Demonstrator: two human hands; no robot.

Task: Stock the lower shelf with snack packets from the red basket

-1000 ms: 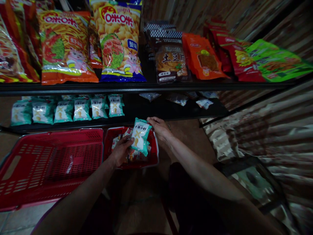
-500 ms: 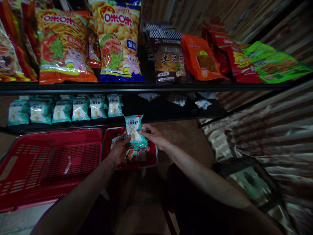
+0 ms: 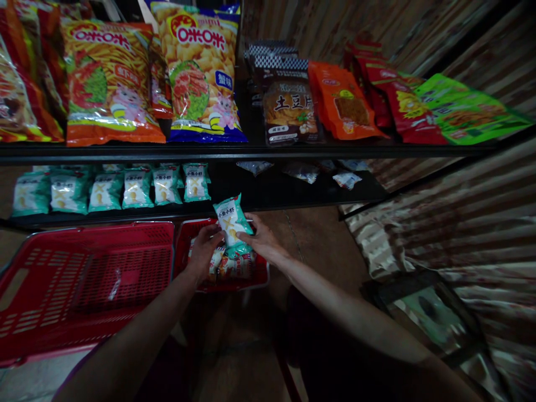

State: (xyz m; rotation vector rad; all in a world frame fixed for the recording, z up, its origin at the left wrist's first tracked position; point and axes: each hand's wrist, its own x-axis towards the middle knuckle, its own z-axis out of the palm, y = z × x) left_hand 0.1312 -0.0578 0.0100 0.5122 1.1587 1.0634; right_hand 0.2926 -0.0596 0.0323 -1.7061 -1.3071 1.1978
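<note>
A teal and white snack bag (image 3: 231, 222) is held tilted to the left above the small red basket (image 3: 263, 273), in front of the lower shelf. My right hand (image 3: 263, 237) grips its right side, thumb on the front. At the bag's left edge is my left hand (image 3: 205, 245), fingers curled and apart, with the fingertips close to the bag. Other small packets (image 3: 237, 267) lie in the basket beneath. A row of matching teal bags (image 3: 138, 187) stands on the left part of the lower shelf (image 3: 259, 195).
The large red basket (image 3: 125, 273) is at the left. Large snack bags (image 3: 205, 72) and brown, orange, red and green packets (image 3: 291, 106) fill the upper shelf. Small packets (image 3: 302, 171) lie farther right on the lower shelf. A dark-framed object (image 3: 431, 312) is at the lower right.
The held bag has tipped to the left and now sits more in my right hand. My left hand's thumb has come off its front and the fingers have loosened.
</note>
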